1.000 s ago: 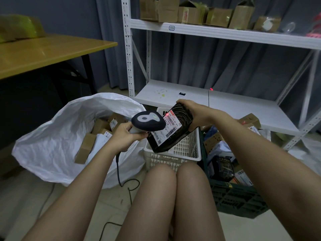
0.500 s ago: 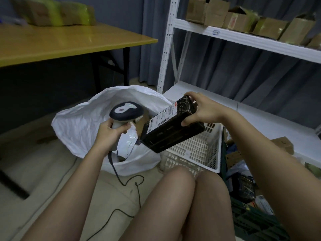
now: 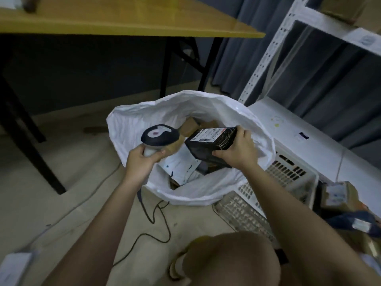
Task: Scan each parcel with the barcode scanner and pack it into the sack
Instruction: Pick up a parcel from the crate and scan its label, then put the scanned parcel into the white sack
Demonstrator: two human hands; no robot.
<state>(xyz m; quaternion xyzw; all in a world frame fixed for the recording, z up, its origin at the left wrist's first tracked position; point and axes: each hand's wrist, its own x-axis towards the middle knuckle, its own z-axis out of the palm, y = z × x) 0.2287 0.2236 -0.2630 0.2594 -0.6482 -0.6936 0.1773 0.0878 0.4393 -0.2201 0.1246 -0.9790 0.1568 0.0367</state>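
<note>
Floor [image 3: 61,203] of pale tile carries nearly everything in the head view. A yellow-topped table [image 3: 123,19] on black legs spans the upper left, and a white metal shelf rack [image 3: 292,124] stands at the right before a grey curtain [image 3: 309,65]. Between them, the white sack [image 3: 206,112] sits open-mouthed on the floor, with brown cartons [image 3: 191,125] and a white mailer [image 3: 181,168] inside. A white plastic basket [image 3: 288,176] lies just beside the sack's right side, touching the rack's bottom shelf, and more boxes [image 3: 338,195] are piled at the far right. A black cable [image 3: 152,223] trails across the floor from under the left forearm. A bare knee [image 3: 231,261] fills the lower middle.

The left hand [image 3: 142,159] curls round the grip of the barcode scanner [image 3: 159,137], whose dark head rests over the sack's left rim. The right hand [image 3: 237,151] grips the black parcel [image 3: 210,145] by its right end, thumb underneath and fingers on top, holding it tilted above the sack's open mouth, its label facing up. Scanner and parcel sit near each other, not touching.
</note>
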